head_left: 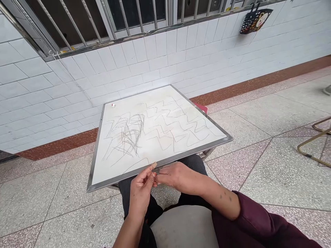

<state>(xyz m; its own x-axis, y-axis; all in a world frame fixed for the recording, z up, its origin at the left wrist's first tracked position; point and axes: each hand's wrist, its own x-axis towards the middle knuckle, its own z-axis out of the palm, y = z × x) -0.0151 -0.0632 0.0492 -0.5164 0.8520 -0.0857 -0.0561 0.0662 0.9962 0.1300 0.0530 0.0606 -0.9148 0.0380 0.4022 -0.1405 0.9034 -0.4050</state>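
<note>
My left hand (143, 181) is closed in a pinch just off the table's front edge, its thumb and fingertips on a thin dark wire (138, 162). Part of that bent wire reaches over the edge onto the white tabletop. Fingertip to fingertip with it, my right hand (174, 176) is closed too, and the wire's end is hidden between the fingers. On the left of the table (121, 103) lies a tangled pile of bent wires (129, 134). Several separate zigzag wires (178, 124) are spread over the right half.
A small white-and-red object (113, 105) sits at the table's far left corner. Behind stands a tiled wall (144, 69) with a barred window, and a dark basket (254, 21) hangs there. Metal furniture legs (307, 148) stand on the floor at right. Something red shows behind the table.
</note>
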